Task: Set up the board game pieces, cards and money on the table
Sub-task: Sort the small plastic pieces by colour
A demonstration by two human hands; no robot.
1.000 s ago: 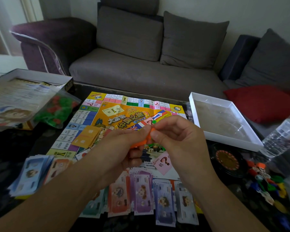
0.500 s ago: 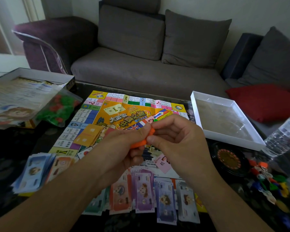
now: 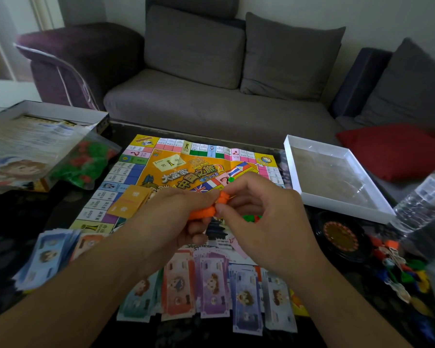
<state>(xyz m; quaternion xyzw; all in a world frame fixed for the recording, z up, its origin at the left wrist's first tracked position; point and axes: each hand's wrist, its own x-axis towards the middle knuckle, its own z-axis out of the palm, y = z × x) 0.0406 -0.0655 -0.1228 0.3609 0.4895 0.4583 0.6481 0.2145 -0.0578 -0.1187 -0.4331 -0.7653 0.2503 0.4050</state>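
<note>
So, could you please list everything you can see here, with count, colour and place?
game board: one, mostly orange, table centre
money: several fanned stacks, mixed pastel colours, near edge of board
orange cards: small stack, on board's left side
bag of houses: one, clear, green and red pieces, left
box lid: one, white, right
roulette wheel: one, black, right
tokens: heap, many colours, far right
water bottle: one, clear, right edge
orange piece: one, between both hands
left hand: holds orange piece
right hand: pinches orange piece

You have one game board point(image 3: 176, 169), two open box halves point(image 3: 337, 209) point(image 3: 60, 114), one water bottle point(image 3: 422, 199), one roulette wheel point(image 3: 342, 234).
</note>
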